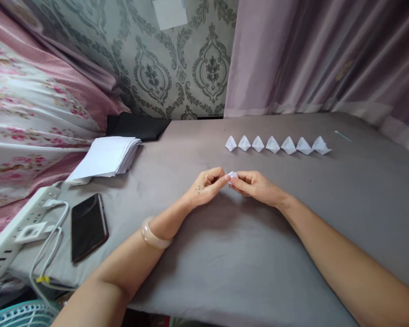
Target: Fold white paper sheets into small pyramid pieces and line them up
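Between my fingertips is a small piece of folded white paper (pixel 232 174), mostly covered by the thumbs. My left hand (pixel 208 186) pinches its left side, thumb stretched along it. From the right, my right hand (pixel 256 187) grips the same paper with thumb and fingers closed. Both hands are just above the grey cloth-covered table (pixel 259 254). Beyond them stands a row of several small folded white paper boats (pixel 272 145), each with a pointed peak; the rightmost paper boat (pixel 321 146) has a longer tip sticking out to the right.
A stack of white paper (pixel 105 156) lies at the left, before a black flat item (pixel 138 126). Nearer are a dark phone (pixel 89 227) and a white power strip (pixel 20 231) with cables. A thin stick (pixel 343 136) lies far right. Curtains (pixel 293 54) hang behind.
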{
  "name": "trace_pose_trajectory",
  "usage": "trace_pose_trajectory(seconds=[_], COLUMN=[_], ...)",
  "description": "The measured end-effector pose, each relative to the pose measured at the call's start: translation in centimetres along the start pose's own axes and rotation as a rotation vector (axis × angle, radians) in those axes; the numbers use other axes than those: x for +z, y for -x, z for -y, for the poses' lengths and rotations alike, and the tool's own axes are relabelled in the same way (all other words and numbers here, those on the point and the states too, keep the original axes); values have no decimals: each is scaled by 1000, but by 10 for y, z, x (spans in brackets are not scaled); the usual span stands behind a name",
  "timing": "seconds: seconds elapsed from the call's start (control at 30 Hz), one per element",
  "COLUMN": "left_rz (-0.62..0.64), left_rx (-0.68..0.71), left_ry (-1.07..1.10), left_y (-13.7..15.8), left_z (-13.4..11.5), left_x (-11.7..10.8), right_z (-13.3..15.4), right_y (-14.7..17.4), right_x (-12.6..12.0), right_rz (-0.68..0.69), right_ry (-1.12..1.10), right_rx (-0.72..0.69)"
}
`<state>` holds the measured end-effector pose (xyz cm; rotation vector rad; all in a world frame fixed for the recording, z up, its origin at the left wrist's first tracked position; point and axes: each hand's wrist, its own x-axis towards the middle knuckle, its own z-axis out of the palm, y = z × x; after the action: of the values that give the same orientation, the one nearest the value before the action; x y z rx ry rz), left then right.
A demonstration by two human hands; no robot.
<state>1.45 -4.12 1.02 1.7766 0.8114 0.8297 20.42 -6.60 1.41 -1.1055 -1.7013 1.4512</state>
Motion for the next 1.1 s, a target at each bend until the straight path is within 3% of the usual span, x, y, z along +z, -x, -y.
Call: trace_pose_trajectory(seconds=[0.2,0.33,0.47,0.63,0.77,0.93,1.1], left_rz=[172,285,177,52,-1,-69,-24], left_rx=[-69,-108,-47,57,91,140,189], left_ry=[123,135,-78,-360,-533,-508,-440], left_y=[1,-2,-6,-9,-8,-10,-13], left_z=[-3,1,14,26,31,34,36], left_x=[-9,-18,-21,-17,-15,-13,-8], right_z=[6,-1,-16,-27,-31,-33,-34], right_y=[2,-2,-9,-11,-9,-8,-10], right_x=[-2,-1,-2,-4,-4,-1,-1], right_rz=[-42,-60,-158,-281,-279,-232,-235], right_ry=[173,244,373,637,844,936,896], right_rx=[-139,-144,-164,-322,-285,-228,-196])
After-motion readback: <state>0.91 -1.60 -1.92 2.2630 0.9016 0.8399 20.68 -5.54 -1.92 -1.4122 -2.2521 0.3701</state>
